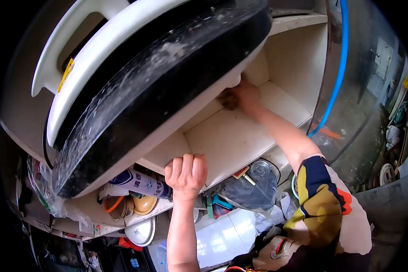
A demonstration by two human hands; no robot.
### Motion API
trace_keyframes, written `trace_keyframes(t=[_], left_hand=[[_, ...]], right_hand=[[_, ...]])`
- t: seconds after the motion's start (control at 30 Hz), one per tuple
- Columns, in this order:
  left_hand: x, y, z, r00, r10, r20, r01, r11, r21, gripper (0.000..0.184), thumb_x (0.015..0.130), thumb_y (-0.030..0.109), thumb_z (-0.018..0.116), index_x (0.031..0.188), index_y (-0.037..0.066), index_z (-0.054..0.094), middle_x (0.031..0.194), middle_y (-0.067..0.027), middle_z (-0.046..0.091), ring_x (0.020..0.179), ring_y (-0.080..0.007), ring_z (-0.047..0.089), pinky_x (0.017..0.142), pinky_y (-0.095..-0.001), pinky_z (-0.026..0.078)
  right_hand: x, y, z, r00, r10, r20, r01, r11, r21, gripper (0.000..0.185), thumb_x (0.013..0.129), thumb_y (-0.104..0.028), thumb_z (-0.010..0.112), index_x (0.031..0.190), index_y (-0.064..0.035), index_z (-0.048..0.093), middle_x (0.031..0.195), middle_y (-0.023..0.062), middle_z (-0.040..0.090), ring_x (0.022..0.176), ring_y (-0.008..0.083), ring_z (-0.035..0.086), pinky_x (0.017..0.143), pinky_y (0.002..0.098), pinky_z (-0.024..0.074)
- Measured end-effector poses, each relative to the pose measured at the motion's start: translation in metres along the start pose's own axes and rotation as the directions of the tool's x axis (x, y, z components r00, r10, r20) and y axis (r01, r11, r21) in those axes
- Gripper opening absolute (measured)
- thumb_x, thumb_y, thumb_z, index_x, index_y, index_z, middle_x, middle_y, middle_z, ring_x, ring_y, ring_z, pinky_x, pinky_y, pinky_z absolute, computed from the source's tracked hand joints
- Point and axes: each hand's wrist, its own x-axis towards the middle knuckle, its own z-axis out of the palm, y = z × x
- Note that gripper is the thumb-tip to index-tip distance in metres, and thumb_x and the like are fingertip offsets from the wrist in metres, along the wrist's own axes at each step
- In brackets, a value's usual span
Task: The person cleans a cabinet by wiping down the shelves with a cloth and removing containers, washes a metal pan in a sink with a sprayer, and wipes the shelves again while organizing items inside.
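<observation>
Rag point(229, 100), brown, blurred: toward the shelf's point(231, 140) back. Right hand point(246, 94): at rag; I cannot tell its grip. Left hand point(186, 176): I see fingers curled together at shelf's front edge.

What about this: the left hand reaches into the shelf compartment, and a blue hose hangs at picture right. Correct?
Wrong hand: the head view shows the right hand reaching into the shelf compartment, at a blurred brown item. The left hand is curled at its front edge. The blue hose does hang at picture right.
</observation>
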Motion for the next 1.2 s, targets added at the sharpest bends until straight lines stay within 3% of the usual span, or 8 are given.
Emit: trace_keyframes(t=[0.07, 0.17, 0.5, 0.7, 0.83, 0.97, 1.07, 1.2], left_hand=[[0.003, 0.001, 0.0, 1.0, -0.004, -0.005, 0.004, 1.0, 0.0, 0.014, 0.067, 0.011, 0.062, 0.067, 0.014, 0.049, 0.064, 0.0009, 0.047, 0.057, -0.0157, 0.045, 0.058, -0.029, 0.033], [0.002, 0.002, -0.001, 1.0, -0.019, 0.012, 0.019, 1.0, -0.01, 0.011, 0.068, 0.011, 0.062, 0.068, 0.013, 0.052, 0.067, -0.0002, 0.051, 0.059, -0.0179, 0.047, 0.058, -0.0307, 0.034], [0.002, 0.01, -0.002, 0.995, -0.03, 0.1, 0.021, 0.996, 0.091, 0.009, 0.078, 0.012, 0.059, 0.071, 0.011, 0.053, 0.07, -0.0036, 0.051, 0.064, -0.0238, 0.049, 0.059, -0.0349, 0.035], [0.005, 0.014, -0.003, 0.996, -0.021, 0.088, 0.01, 0.992, 0.127, 0.013, 0.081, 0.016, 0.056, 0.07, 0.01, 0.053, 0.071, -0.0036, 0.053, 0.063, -0.0247, 0.049, 0.057, -0.0356, 0.033], [0.002, 0.014, 0.0, 0.995, -0.011, 0.098, -0.004, 0.988, 0.153, 0.015, 0.082, 0.016, 0.054, 0.068, 0.01, 0.051, 0.07, -0.0035, 0.052, 0.062, -0.0246, 0.046, 0.057, -0.0351, 0.031], [0.002, 0.015, 0.001, 0.993, -0.003, 0.117, -0.018, 0.984, 0.175, 0.016, 0.082, 0.014, 0.054, 0.067, 0.009, 0.05, 0.069, -0.0032, 0.051, 0.061, -0.0241, 0.046, 0.057, -0.0351, 0.031], [-0.002, 0.011, 0.003, 0.995, 0.027, 0.098, -0.045, 0.981, 0.188, 0.014, 0.081, 0.013, 0.054, 0.068, 0.008, 0.05, 0.07, -0.0037, 0.052, 0.062, -0.0245, 0.047, 0.058, -0.0349, 0.031], [-0.002, 0.011, 0.003, 0.996, 0.0, 0.089, -0.015, 0.986, 0.166, 0.009, 0.075, 0.01, 0.057, 0.068, 0.009, 0.052, 0.073, -0.0033, 0.056, 0.064, -0.0239, 0.05, 0.059, -0.034, 0.033]], right_hand=[[-0.001, 0.049, -0.016, 0.942, 0.24, -0.234, -0.309, 0.892, -0.331, 0.041, 0.067, -0.018, 0.068, 0.106, -0.0089, 0.059, 0.116, 0.0138, 0.048, 0.1, 0.0349, 0.052, 0.082, 0.0427, 0.0473], [0.011, 0.006, -0.029, 0.835, 0.493, -0.242, -0.528, 0.843, -0.106, 0.041, 0.069, -0.021, 0.067, 0.106, -0.0059, 0.058, 0.113, 0.0165, 0.05, 0.1, 0.0359, 0.053, 0.082, 0.0441, 0.0472], [-0.017, -0.087, 0.028, 0.986, -0.164, 0.037, 0.165, 0.986, -0.027, 0.028, 0.068, -0.007, 0.06, 0.096, -0.011, 0.059, 0.116, 0.0168, 0.043, 0.099, 0.0365, 0.05, 0.081, 0.0428, 0.0466], [0.034, -0.012, -0.046, 0.741, 0.437, -0.51, -0.484, 0.874, 0.045, 0.045, 0.068, -0.017, 0.067, 0.11, -0.0064, 0.054, 0.119, 0.0196, 0.041, 0.106, 0.039, 0.044, 0.084, 0.0443, 0.0451], [0.092, -0.038, -0.047, 0.582, 0.024, -0.812, -0.132, 0.989, -0.065, 0.031, 0.072, -0.016, 0.06, 0.102, -0.0076, 0.059, 0.114, 0.0146, 0.048, 0.101, 0.0354, 0.047, 0.08, 0.0412, 0.0445], [0.067, -0.12, -0.007, 0.803, -0.418, -0.425, 0.373, 0.908, -0.189, 0.021, 0.075, -0.016, 0.055, 0.093, -0.013, 0.064, 0.114, 0.0065, 0.05, 0.102, 0.0264, 0.048, 0.082, 0.0382, 0.0435], [0.057, -0.109, -0.013, 0.67, -0.676, -0.308, 0.629, 0.736, -0.249, 0.022, 0.074, -0.017, 0.056, 0.095, -0.0145, 0.063, 0.119, 0.0055, 0.05, 0.104, 0.0265, 0.047, 0.082, 0.038, 0.0438], [0.101, -0.064, -0.037, 0.692, -0.345, -0.634, 0.166, 0.931, -0.325, 0.033, 0.075, -0.019, 0.055, 0.107, -0.0115, 0.058, 0.121, 0.0074, 0.05, 0.112, 0.0286, 0.042, 0.087, 0.0414, 0.0397]])
